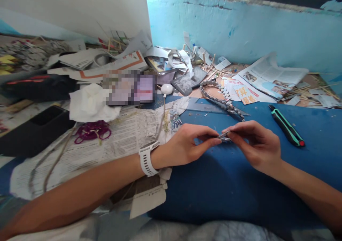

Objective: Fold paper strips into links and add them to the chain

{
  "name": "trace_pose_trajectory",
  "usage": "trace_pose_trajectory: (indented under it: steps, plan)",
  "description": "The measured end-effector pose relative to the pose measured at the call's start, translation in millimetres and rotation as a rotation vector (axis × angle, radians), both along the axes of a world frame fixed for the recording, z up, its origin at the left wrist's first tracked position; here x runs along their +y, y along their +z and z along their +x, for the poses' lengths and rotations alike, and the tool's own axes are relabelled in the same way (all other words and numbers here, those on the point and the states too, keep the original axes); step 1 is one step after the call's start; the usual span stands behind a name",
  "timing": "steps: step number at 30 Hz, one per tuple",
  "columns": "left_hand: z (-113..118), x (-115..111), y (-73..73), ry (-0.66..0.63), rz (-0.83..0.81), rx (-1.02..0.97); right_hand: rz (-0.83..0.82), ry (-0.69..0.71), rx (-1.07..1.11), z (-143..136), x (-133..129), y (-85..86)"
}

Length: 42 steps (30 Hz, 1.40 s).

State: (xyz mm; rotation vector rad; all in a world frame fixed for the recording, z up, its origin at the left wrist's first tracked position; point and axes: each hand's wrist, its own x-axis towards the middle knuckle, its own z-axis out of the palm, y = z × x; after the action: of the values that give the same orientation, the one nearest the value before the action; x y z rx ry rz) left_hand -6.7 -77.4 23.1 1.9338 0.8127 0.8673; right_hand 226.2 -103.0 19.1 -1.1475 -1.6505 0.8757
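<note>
Over the blue tabletop, my left hand (pixel 188 143) pinches the near end of a grey zigzag chain (pixel 213 98) between thumb and fingers. The chain looks woven from small folded paper links and curves back from my hands in a loop. My right hand (pixel 256 145) meets the left fingertips, closed on a small flat grey piece (pixel 224 134) at that same end. Fingertips hide how this piece joins the chain. A clear ruler (pixel 200 106) lies under part of the chain. A white watch (pixel 148 159) is on my left wrist.
A black and green utility knife (pixel 287 126) lies to the right. Newspaper (pixel 107 155) covers the left side, with purple cord (pixel 92 131), a black case (pixel 34 129) and white tissue (pixel 91 102) on it. Paper scraps and thin sticks line the wall behind.
</note>
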Motion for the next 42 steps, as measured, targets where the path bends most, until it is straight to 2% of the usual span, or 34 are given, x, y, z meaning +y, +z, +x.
trace_pose_trajectory:
  steps: [4, 9, 17, 20, 23, 26, 28, 34, 42]
  plan:
    - [1, -1, 0.6, 0.018, -0.08, 0.014, 0.016, -0.004, -0.019, 0, -1, -1.5]
    - [0, 1, -3.0, 0.058, -0.038, -0.019, -0.016, -0.064, -0.031, 1, 3, -2.7]
    - [2, 3, -9.3, 0.046, -0.125, -0.133, 0.262, 0.177, -0.13, 5, 5, -1.7]
    - [2, 2, -8.3, 0.013, -0.225, -0.181, 0.319, 0.194, -0.233, 6, 5, 1.5]
    - [2, 2, -6.5, -0.036, -0.394, -0.289, 0.419, 0.192, -0.331, 7, 4, 4.3]
    - [3, 4, -6.7, -0.073, -0.558, -0.382, 0.55, 0.213, -0.428, 10, 5, 2.7]
    - [4, 6, -8.3, -0.071, -0.609, -0.409, 0.623, 0.255, -0.492, 13, 6, -0.8]
    - [6, 8, -15.4, -0.049, -0.635, -0.461, 0.746, 0.355, -0.576, 16, 10, -6.3]
    - [8, 8, -21.1, 0.02, -0.611, -0.47, 0.704, 0.403, -0.598, 14, 12, -5.1]
